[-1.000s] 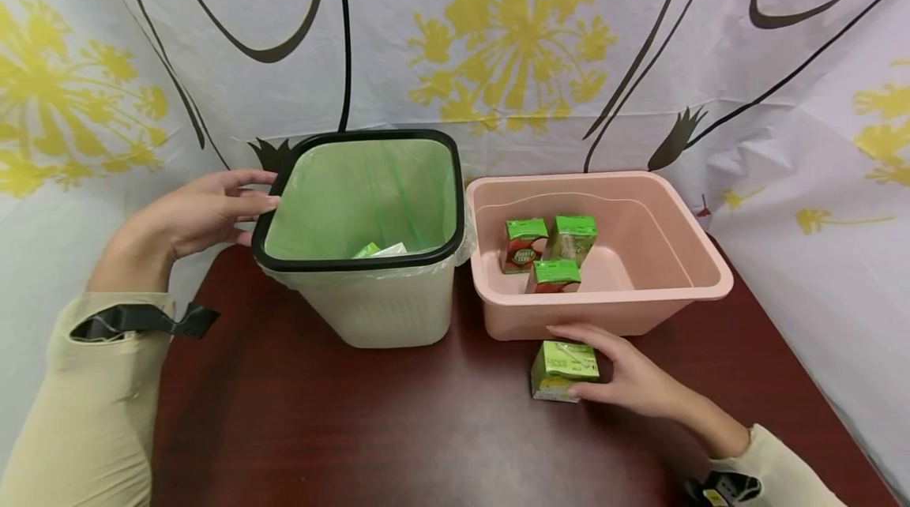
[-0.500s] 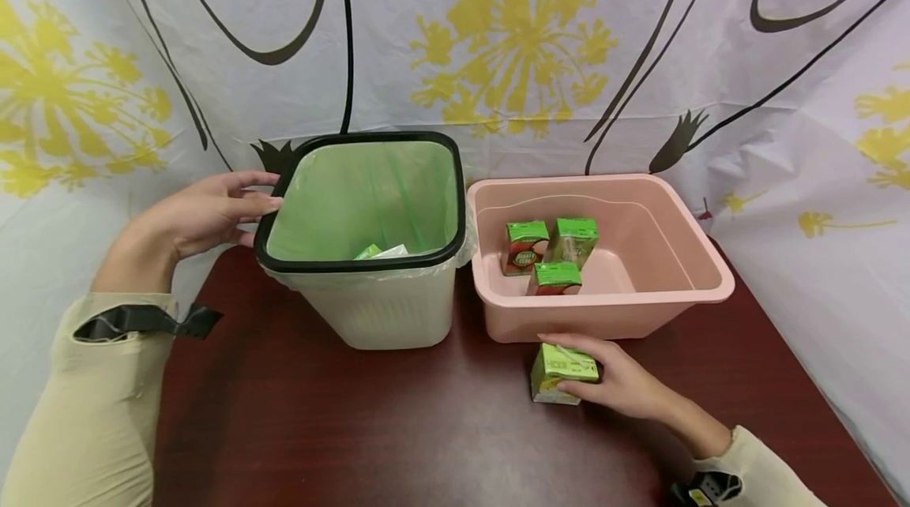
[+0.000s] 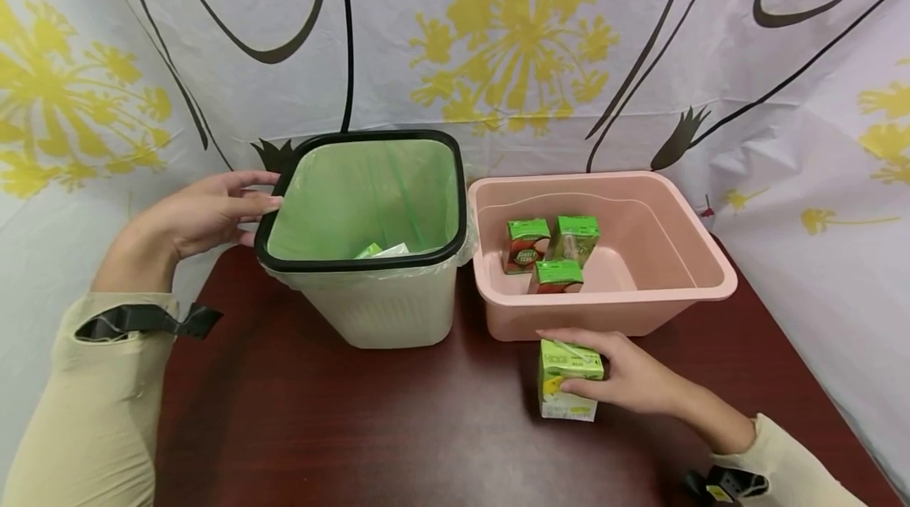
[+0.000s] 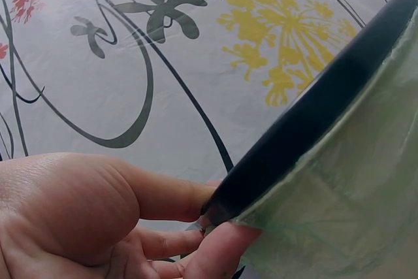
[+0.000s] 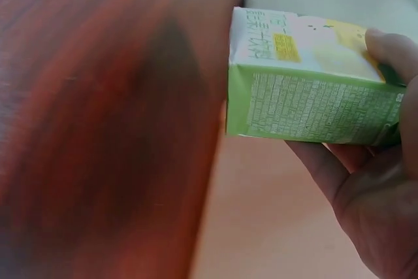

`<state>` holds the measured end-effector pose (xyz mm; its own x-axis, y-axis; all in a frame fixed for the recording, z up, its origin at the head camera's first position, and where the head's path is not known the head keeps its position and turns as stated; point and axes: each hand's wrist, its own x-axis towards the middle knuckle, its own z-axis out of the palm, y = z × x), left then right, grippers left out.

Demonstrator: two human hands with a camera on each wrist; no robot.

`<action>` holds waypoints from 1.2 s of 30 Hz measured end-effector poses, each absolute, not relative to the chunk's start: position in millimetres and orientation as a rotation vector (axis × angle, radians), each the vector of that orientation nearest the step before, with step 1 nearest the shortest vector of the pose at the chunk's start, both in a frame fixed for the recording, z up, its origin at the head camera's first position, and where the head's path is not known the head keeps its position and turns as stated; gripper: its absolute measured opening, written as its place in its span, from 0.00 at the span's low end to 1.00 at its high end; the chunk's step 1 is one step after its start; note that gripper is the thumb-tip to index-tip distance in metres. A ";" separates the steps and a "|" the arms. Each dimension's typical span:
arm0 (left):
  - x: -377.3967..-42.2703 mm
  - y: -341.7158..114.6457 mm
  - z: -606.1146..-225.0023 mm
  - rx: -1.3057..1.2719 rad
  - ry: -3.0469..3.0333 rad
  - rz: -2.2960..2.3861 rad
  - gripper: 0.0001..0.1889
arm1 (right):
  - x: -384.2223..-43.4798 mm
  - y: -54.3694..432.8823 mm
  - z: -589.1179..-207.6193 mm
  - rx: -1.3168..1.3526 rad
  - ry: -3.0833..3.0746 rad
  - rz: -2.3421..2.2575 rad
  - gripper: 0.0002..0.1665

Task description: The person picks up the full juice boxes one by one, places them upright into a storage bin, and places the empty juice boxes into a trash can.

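My left hand pinches the black rim of a bin at its left side, with the thumb over the liner and the fingers outside. The pale bin is lined with a light green bag, and some green and white pieces lie at its bottom. In front of the pink tub, my right hand grips a green-and-yellow juice box between thumb and fingers. The right wrist view shows this juice box held just off the dark tabletop, its printed sides visible.
Inside the pink tub stand a red-and-green juice box, a greener one and another red-and-green one. A flower-printed cloth hangs behind. The dark wooden table spreads in front of both containers.
My right hand has closed round the juice box and raised it slightly from the table, its front tilting more into view. The left hand stays at the bin's rim.
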<state>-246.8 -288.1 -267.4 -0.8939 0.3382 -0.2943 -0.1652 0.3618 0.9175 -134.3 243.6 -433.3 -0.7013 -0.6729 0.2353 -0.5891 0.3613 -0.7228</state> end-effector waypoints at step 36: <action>-249.0 -288.3 -268.3 0.147 2.206 1.539 0.33 | -181.0 159.8 -195.1 -1.035 2.715 -1.361 0.31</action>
<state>-249.0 -288.3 -268.3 -0.8958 0.3322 -0.2952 -0.1623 0.3740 0.9131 -181.0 159.8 -195.1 -0.7899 -0.5168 0.3300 -0.5736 0.4325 -0.6956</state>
